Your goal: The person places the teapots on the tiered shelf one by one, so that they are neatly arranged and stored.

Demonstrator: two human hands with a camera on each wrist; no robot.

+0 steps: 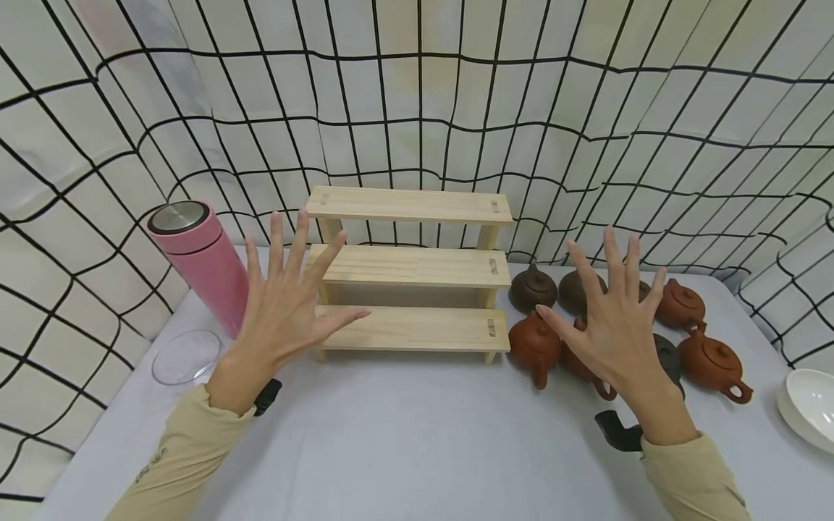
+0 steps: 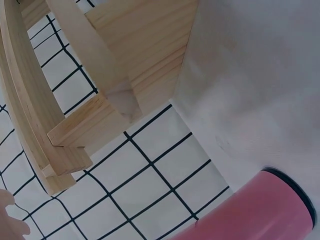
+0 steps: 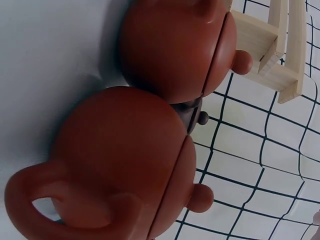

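Observation:
Both hands are raised above the table with fingers spread and nothing in them. My left hand [image 1: 281, 311] hovers between a pink thermos [image 1: 207, 268] and the left end of a three-tier wooden shelf [image 1: 410, 329]. In the left wrist view the shelf's side [image 2: 140, 60] and the thermos [image 2: 260, 210] show close by. My right hand [image 1: 615, 325] is over a group of small teapots, hiding part of them. A reddish-brown teapot [image 1: 534, 344] stands by the shelf's right end, a dark brown teapot [image 1: 533, 288] behind it. Two reddish teapots fill the right wrist view, the nearer teapot [image 3: 120, 155] with its handle toward the camera.
A clear round lid or dish [image 1: 187, 357] lies left of the thermos. More reddish teapots, including one teapot [image 1: 713, 362], stand at the right, near a white bowl [image 1: 811, 409] at the edge. Black grid netting [image 1: 420, 119] over white cloth surrounds the table [image 1: 417, 434].

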